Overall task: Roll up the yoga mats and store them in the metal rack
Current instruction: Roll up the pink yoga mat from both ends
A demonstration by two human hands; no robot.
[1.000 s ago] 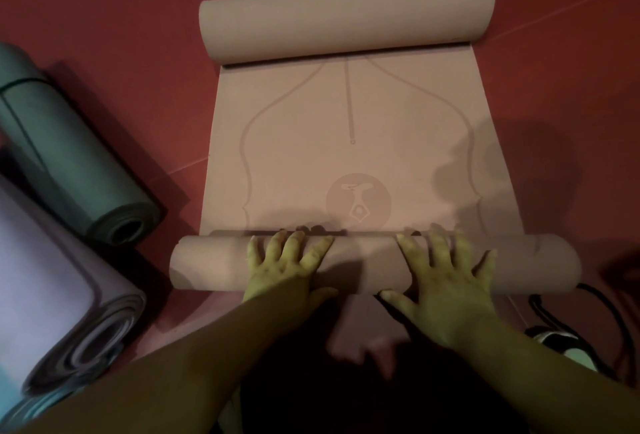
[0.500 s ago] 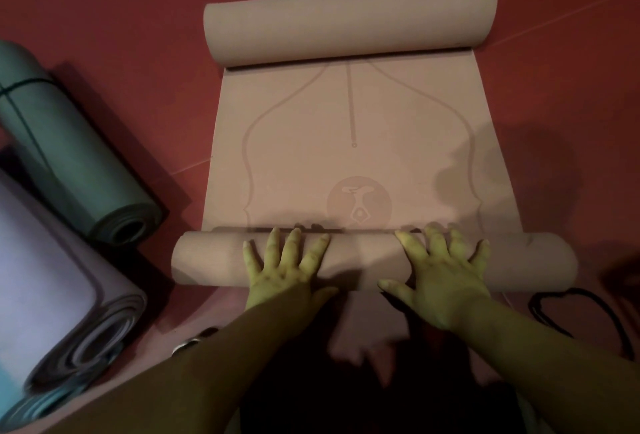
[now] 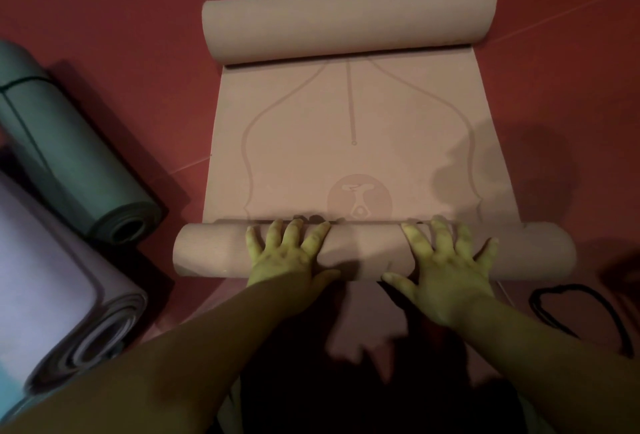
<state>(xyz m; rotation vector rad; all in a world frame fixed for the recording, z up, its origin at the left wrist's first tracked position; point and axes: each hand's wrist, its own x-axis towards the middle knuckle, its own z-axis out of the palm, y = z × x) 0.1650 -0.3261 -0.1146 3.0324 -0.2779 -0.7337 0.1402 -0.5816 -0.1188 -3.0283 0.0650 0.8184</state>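
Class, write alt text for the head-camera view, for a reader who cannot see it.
The left hand and right hand press, fingers spread, on the near rolled end of a pink yoga mat on a red floor; its far end is rolled too. A green rolled mat and a lilac rolled mat lie at left.

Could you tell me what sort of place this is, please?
Probably a yoga or fitness studio: a red floor, a half-rolled pink yoga mat on it, and a rolled green mat and lilac mat at left.

On red floor: pink mat half-rolled, green roll, lilac roll, black cord.
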